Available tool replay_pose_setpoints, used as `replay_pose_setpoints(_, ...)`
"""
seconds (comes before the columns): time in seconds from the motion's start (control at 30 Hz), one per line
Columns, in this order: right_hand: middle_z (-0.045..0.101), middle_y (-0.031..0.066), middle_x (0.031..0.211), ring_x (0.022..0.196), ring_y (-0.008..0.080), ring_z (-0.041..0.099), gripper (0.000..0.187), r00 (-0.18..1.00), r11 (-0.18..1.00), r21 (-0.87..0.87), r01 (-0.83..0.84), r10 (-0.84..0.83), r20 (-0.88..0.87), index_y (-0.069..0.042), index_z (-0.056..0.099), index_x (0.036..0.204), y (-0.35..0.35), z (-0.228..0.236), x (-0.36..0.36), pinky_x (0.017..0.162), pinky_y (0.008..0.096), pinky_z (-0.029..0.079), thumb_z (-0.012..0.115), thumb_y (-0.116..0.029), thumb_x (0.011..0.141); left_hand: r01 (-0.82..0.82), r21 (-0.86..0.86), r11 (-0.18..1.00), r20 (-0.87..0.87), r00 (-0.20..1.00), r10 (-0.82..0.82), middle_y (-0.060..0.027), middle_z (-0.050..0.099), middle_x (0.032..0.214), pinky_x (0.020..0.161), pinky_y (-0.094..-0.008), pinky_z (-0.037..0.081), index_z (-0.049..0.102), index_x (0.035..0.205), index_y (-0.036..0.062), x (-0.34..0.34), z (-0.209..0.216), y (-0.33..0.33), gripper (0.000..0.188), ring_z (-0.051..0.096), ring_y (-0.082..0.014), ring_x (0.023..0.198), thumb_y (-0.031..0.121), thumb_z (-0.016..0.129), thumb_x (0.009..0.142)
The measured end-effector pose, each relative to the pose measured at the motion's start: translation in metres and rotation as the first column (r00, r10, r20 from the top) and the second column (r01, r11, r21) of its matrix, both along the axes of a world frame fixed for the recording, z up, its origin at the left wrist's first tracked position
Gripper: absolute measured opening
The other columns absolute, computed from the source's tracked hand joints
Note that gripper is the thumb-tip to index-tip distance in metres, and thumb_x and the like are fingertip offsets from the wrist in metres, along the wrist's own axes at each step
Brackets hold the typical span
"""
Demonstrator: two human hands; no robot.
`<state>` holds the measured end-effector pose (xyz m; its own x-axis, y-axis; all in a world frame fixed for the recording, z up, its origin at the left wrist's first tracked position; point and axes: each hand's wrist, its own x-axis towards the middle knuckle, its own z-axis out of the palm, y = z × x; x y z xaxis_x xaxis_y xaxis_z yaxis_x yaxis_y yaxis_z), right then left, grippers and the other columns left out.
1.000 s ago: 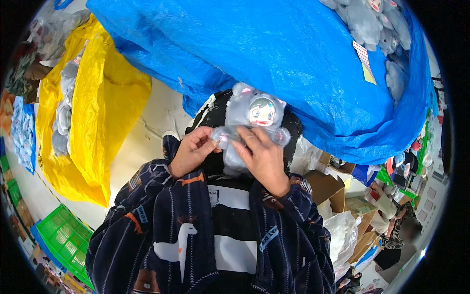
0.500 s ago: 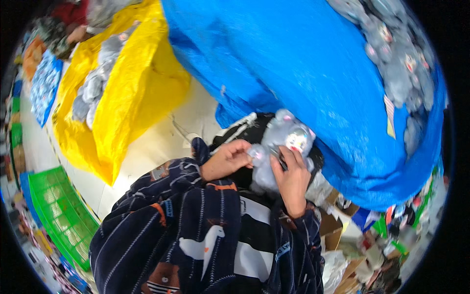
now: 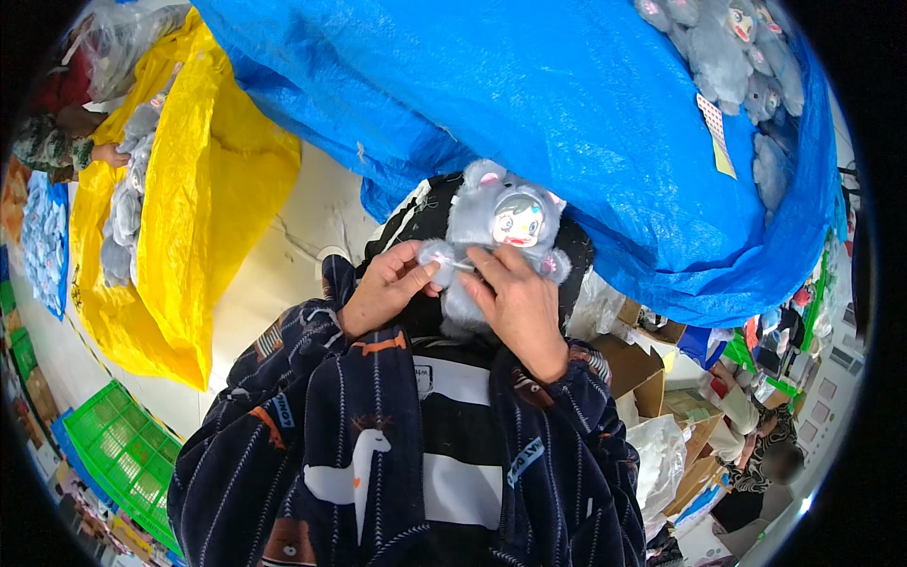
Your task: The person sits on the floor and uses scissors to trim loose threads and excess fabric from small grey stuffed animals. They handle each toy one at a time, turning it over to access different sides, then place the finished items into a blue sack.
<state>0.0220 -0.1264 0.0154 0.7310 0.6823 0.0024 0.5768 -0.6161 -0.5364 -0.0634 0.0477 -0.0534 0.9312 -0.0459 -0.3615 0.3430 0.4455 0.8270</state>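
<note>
A grey plush bear toy [image 3: 463, 307] with a printed doll-like face and pink inner ears lies on my lap, head pointing away from me. My left hand [image 3: 385, 288] pinches the toy's left-side paw between thumb and fingers. Over the toy's chest, my right hand [image 3: 518, 304] is closed, fingers bent, around a small silvery tool [image 3: 464, 266]. Most of that tool is hidden under the fingers, so its exact kind does not show. The tool's visible end lies beside the pinched paw.
A large blue sack [image 3: 453, 85] spreads ahead, with several grey plush toys [image 3: 723, 57] at its right. To the left stands a yellow sack [image 3: 179, 274] of similar toys, where another person's hand [image 3: 109, 154] reaches in. A green crate [image 3: 123, 454] and cardboard boxes [image 3: 628, 369] flank me.
The toy now sits farther left in view, its face turned more upright. Both hands have stayed with it, the left still at the paw. A person's hand now shows at the yellow sack.
</note>
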Motion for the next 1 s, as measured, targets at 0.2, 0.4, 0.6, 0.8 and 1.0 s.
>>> replay_pose_setpoints(0.2, 0.055, 0.0077, 0.082, 0.063, 0.0264, 0.062, 0.028, 0.998, 0.997, 0.063, 0.038, -0.041, 0.044, -0.007, 0.063, 0.103, 0.000, -0.004, -0.004, 0.054, 0.0356, 0.050, 0.067, -0.022, 0.079, -0.012, -0.023, 1.000, -0.040, 0.999, 0.011, -0.0033, 0.062, 0.091, 0.072, -0.0220, 0.049, 0.054, 0.113, -0.0013, 0.000, 0.003, 0.000, 0.025, 0.059, -0.0075, 0.078, 0.014, 0.055, 0.093)
replay_pose_setpoints(0.4, 0.056, 0.0076, 0.082, 0.065, 0.0268, 0.062, 0.028, 0.997, 0.997, 0.013, 0.072, -0.073, 0.040, -0.008, 0.063, 0.104, 0.006, -0.004, -0.005, 0.054, 0.0360, 0.049, 0.066, -0.021, 0.080, -0.053, 0.041, 0.998, -0.035, 0.998, 0.055, -0.0040, 0.063, 0.091, 0.072, -0.0220, 0.050, 0.055, 0.111, -0.0014, -0.002, 0.003, -0.002, 0.023, 0.060, -0.0077, 0.078, 0.013, 0.056, 0.093)
replay_pose_setpoints(0.6, 0.059, 0.0077, 0.085, 0.068, 0.0273, 0.062, 0.026, 0.996, 0.985, 0.151, 0.080, -0.084, 0.021, -0.008, 0.063, 0.104, -0.001, -0.006, -0.003, 0.053, 0.0366, 0.048, 0.065, -0.022, 0.082, -0.059, 0.001, 0.998, -0.033, 0.998, 0.059, -0.0042, 0.063, 0.091, 0.072, -0.0220, 0.050, 0.056, 0.109, -0.0008, -0.005, 0.005, -0.003, 0.021, 0.060, -0.0075, 0.077, 0.012, 0.055, 0.093)
replay_pose_setpoints(0.8, 0.060, 0.0085, 0.085, 0.070, 0.0301, 0.062, 0.026, 0.990, 0.991, -0.004, 0.132, -0.132, 0.047, -0.007, 0.064, 0.104, 0.005, -0.007, -0.002, 0.056, 0.0381, 0.049, 0.065, -0.022, 0.082, -0.100, 0.045, 0.994, -0.012, 0.995, 0.101, -0.0040, 0.063, 0.090, 0.071, -0.0221, 0.050, 0.057, 0.108, -0.0006, -0.006, 0.003, -0.003, 0.020, 0.060, -0.0076, 0.076, 0.012, 0.056, 0.092)
replay_pose_setpoints(1.0, 0.061, 0.0098, 0.081, 0.068, 0.0178, 0.060, 0.031, 0.871, 0.842, 0.409, 0.352, -0.135, -0.472, 0.000, 0.063, 0.101, -0.001, -0.012, 0.001, 0.061, 0.0300, 0.048, 0.075, -0.010, 0.074, -0.083, 0.024, 0.996, -0.038, 0.996, 0.084, -0.0034, 0.063, 0.089, 0.070, -0.0220, 0.050, 0.057, 0.106, -0.0002, -0.005, 0.005, -0.003, 0.019, 0.060, -0.0076, 0.076, 0.012, 0.057, 0.092)
